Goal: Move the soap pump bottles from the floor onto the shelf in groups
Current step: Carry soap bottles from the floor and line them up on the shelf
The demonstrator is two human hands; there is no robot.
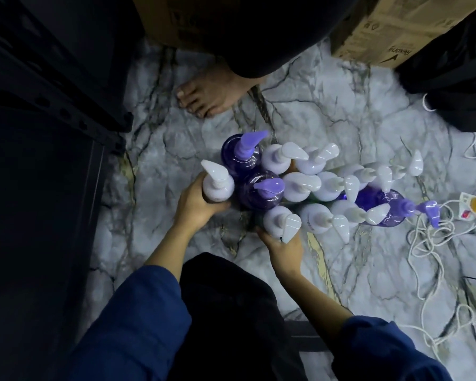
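Mid-frame, a tight cluster of soap pump bottles [308,185] stands on the marble-patterned floor [327,111], mostly white with a few translucent purple ones [256,192]. The left hand [195,204] curls round a white bottle [217,185] at the cluster's left edge; the right hand [282,248] grips another white bottle [279,221] at its lower edge. The dark shelf [47,105] fills the left; cardboard boxes [382,37] sit upper right, tangled white cables [429,243] at right.

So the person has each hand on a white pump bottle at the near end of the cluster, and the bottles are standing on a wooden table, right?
Not quite: the head view shows the bottles standing on a marble-patterned floor, not a wooden table. The rest holds: the left hand grips one white pump bottle and the right hand holds another.
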